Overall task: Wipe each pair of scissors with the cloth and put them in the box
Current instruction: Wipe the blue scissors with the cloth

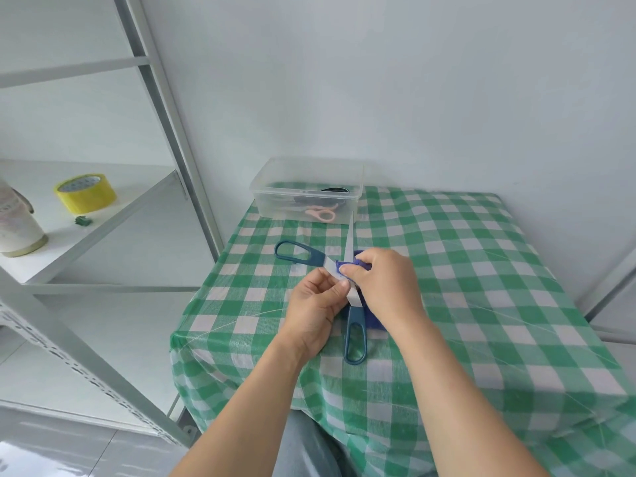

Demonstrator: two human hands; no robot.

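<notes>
A pair of dark blue-handled scissors [355,333] is spread wide open above the green checked table [464,304]. One handle loop points far left, the other toward me, and one blade tip reaches up toward the box. My left hand [315,313] pinches the scissors near the pivot. My right hand [385,287] grips a blue cloth [358,263] and presses it on a blade. A clear plastic box [306,191] stands at the table's far left corner, with pink-handled scissors [321,215] and a dark-handled pair inside.
A white metal shelf [113,215] stands to the left of the table, bearing a yellow tape roll [85,192], a pale cup [17,228] and a small green clip [82,221]. White walls close the back and right.
</notes>
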